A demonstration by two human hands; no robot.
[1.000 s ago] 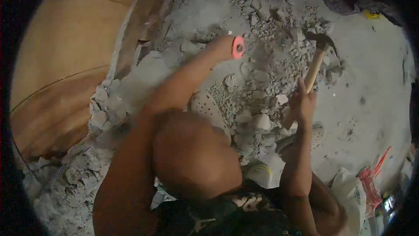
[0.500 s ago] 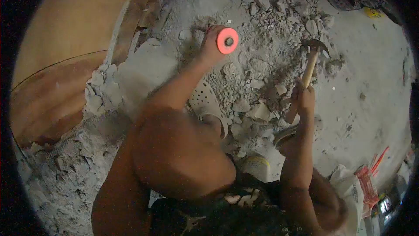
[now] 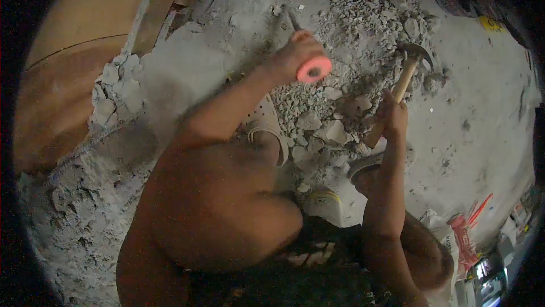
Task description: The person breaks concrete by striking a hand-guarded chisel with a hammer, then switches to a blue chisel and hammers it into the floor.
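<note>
Clearances: the left hand point(image 3: 305, 51) is over the dusty middle ground, between the broken grey masonry edge point(image 3: 116, 88) at picture left and the heap of loose grey rubble point(image 3: 363, 40). The smooth brown wooden panel point(image 3: 85, 40) lies well apart from it, beyond that edge. Room to move extends to the right of the right hand point(image 3: 393, 117), over a flat grey floor point(image 3: 471, 131) marked with dust and small fragments. The nearest limits below the hands are the knees, the forearms and the two pale clogs; the left clog point(image 3: 265, 117) is perforated and sits near the left forearm, and the right clog point(image 3: 363, 166) sits just below the rubble.

Grip: the left hand is clenched around a dark metal chisel point(image 3: 293, 19) fitted with a round pink-red guard point(image 3: 314, 70). The guard faces the camera; the shank projects from the far side of the fist, angled up and left. Contact between its tip and the ground cannot be determined. The right hand is closed on the pale wooden handle of a claw hammer point(image 3: 406, 77). The dark head is at the upper end, over the right margin of the rubble; the handle butt extends below the fist.

Surface and room: the rubble ranges from powder to flat, angular pieces. A white container with a yellow rim point(image 3: 323, 206) is between the legs. A white bag with red markings point(image 3: 462, 242) is at lower right.
</note>
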